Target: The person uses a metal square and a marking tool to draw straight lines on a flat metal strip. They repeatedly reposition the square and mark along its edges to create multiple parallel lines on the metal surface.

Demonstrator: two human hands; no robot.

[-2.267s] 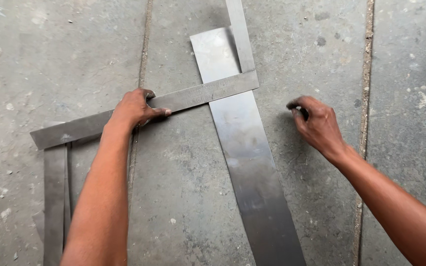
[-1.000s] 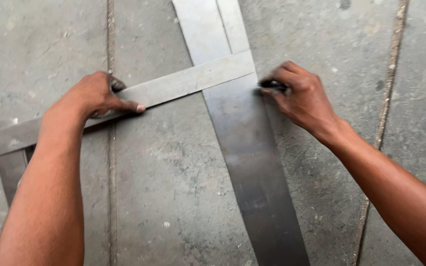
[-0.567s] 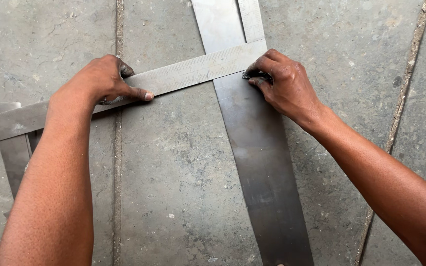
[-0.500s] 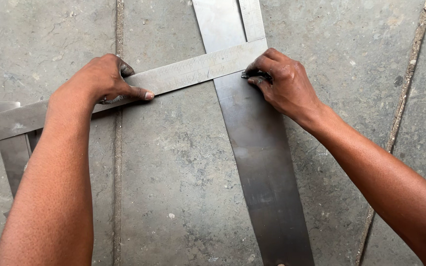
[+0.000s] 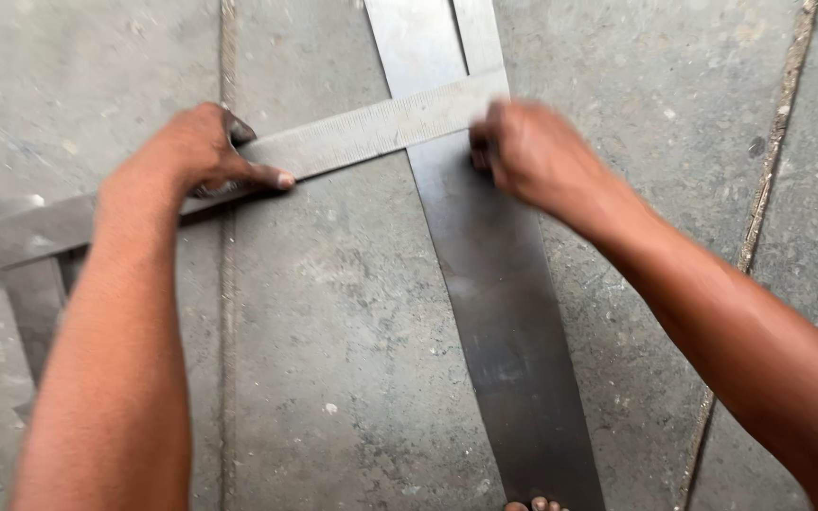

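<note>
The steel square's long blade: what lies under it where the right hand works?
The steel square crosses over a wide flat metal strip lying on the concrete floor. The right hand covers the crossing's right edge, so any tool in its grip is hidden. The left hand presses the blade down.

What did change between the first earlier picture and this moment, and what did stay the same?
The right hand came in from the bare floor to the ruler's lower edge, over the wide metal strip, gripping a small dark tool, now blurred. The left hand stayed pressing the ruler down across the strip.
</note>
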